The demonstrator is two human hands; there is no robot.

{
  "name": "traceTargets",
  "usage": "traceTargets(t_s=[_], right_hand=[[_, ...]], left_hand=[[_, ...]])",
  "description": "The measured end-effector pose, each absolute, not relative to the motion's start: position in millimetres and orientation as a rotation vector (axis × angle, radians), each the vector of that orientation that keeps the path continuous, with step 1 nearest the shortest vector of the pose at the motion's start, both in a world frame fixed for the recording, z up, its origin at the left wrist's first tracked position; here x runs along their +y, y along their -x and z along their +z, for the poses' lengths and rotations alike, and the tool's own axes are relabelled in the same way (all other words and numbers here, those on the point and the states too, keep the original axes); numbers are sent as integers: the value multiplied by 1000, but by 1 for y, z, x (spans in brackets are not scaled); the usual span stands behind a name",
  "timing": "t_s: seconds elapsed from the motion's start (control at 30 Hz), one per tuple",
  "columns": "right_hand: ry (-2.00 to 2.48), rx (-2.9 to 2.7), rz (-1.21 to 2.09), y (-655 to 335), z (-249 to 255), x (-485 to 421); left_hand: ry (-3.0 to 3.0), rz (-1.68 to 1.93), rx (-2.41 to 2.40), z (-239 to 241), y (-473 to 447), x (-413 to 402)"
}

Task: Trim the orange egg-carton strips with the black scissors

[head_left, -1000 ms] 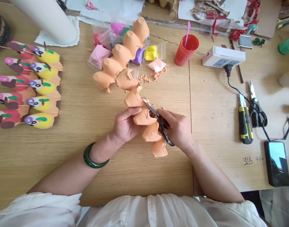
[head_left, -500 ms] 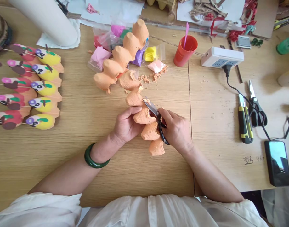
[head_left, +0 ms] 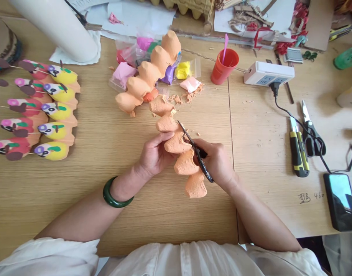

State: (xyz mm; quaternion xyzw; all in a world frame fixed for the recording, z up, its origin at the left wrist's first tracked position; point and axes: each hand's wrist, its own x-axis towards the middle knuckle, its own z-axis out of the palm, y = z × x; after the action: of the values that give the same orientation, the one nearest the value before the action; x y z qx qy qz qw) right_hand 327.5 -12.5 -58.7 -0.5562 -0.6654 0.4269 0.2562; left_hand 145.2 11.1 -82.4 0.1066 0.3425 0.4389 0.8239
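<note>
Now the left hand (head_left: 154,155) grips one bumpy orange egg-carton strip (head_left: 195,186); the right hand (head_left: 219,163) fingers close around one black scissors (head_left: 196,151).

We note orange egg-carton strip (head_left: 185,165): row of moulded cups, ragged cut edges, running diagonally. Black-handled scissors (head_left: 190,140): blades against strip's right edge, tips pointing far-left.

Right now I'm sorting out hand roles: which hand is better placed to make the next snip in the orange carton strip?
Probably the right. The right hand holds the scissors, blades against the orange carton strip, while the left hand grips that strip from the other side.
</note>
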Motion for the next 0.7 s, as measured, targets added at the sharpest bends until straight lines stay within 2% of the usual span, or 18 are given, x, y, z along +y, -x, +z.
traceTargets(t_s=[0.23, 0.43, 0.57, 0.7], right_hand=[[1402, -1485, 1485, -325, -60, -9], [1195, -1070, 1981, -340, -66, 7], [974, -1034, 2210, -351, -71, 16], [873, -1058, 2281, -359, -79, 20]], left_hand=[[-156, 990, 713, -81, -145, 14], [-118, 1051, 698, -83, -143, 17], [-143, 1089, 706, -87, -142, 19], [-225, 1139, 693, -90, -144, 18]])
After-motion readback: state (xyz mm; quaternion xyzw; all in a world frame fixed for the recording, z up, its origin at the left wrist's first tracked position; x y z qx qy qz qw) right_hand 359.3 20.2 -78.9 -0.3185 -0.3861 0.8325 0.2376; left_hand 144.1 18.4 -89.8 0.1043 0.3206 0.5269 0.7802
